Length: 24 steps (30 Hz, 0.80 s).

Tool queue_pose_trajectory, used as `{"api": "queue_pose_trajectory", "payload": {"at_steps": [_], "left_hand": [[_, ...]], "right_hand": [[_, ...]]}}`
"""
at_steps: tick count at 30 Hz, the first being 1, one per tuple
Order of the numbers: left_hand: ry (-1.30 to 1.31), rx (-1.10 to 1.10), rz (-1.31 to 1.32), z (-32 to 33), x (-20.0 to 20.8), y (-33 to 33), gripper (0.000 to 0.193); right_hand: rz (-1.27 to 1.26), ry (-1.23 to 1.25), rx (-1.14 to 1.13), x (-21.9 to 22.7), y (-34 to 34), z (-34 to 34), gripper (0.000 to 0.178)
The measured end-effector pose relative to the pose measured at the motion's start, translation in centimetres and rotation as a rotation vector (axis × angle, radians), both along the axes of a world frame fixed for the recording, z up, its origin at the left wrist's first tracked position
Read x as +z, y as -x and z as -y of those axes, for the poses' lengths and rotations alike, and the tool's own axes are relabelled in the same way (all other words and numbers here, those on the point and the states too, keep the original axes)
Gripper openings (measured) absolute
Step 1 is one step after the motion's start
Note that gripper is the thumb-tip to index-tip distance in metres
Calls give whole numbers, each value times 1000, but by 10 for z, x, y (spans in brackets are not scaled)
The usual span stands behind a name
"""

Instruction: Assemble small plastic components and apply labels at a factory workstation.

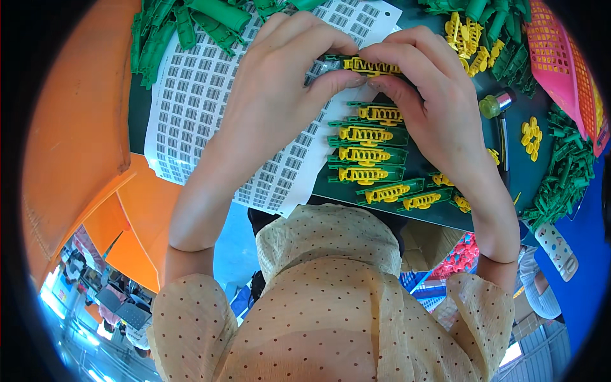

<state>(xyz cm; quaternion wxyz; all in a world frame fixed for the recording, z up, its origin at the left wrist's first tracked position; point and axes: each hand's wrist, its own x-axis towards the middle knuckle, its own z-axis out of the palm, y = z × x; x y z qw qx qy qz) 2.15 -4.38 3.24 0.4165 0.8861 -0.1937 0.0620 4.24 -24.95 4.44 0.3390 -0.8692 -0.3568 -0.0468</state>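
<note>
At the far side of the table, my left hand [273, 83] and my right hand [439, 83] meet with bent fingers around a small yellow and green plastic part [372, 66]. Each hand pinches one end of it between thumb and fingers; the fingertips partly cover the ends. Below it, several similar parts, yellow ladder-shaped inserts [366, 134] in green plastic casings [398, 173], lie in a column. A white sheet of printed stickers [184, 121] lies under my left hand and forearm.
Green casings [219, 16] heap at the far left, and thin green pieces [554, 172] at the right. Yellow inserts [470, 38], yellow discs [531, 138], a small hammer [503, 102] and a pink basket [554, 51] stand right. An orange surface [83, 127] borders the left.
</note>
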Motion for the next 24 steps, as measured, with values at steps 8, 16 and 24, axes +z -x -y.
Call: {"api": "queue_pose_trajectory", "payload": {"at_steps": [8, 16, 24], "left_hand": [[-23, -1, 9, -2, -1, -1, 26], [-49, -15, 24, -3, 1, -3, 26], [7, -17, 85, 0, 1, 4, 27]], "right_hand": [[95, 35, 29, 0, -4, -2, 28], [105, 65, 27, 2, -5, -2, 26], [584, -513, 249, -40, -38, -17, 31]]}}
